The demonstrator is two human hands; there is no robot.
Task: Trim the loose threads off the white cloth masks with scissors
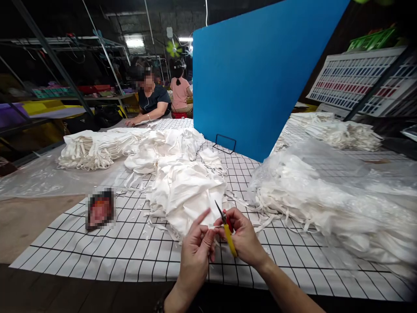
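Your left hand (195,245) sat at six o'clock, closest to the lens, pinching the edge of a white cloth piece (185,195) between thumb and fingertips, with the forefinger stretched out toward one o'clock. Just beside it, your right hand (244,239) was wrapped around small snips (227,228) with a yellow and red handle, blades pointing up toward eleven o'clock and touching the cloth edge; whether the blades were parted, you could not tell. That cloth belonged to a loose heap running from your hands toward twelve o'clock across a white tablecloth (97,256) printed with a black grid.

At ten o'clock lay a stack of folded white pieces (94,150) on clear plastic sheet. At three o'clock a clear plastic bag (325,191) held more white pieces, straps trailing out toward your hands. A blue board (260,74) stood upright at one o'clock, and beyond it another white stack (339,130). Far off at eleven o'clock, a person in a dark top (152,102) leaned on the table, with a person in a pink top (180,93) behind.
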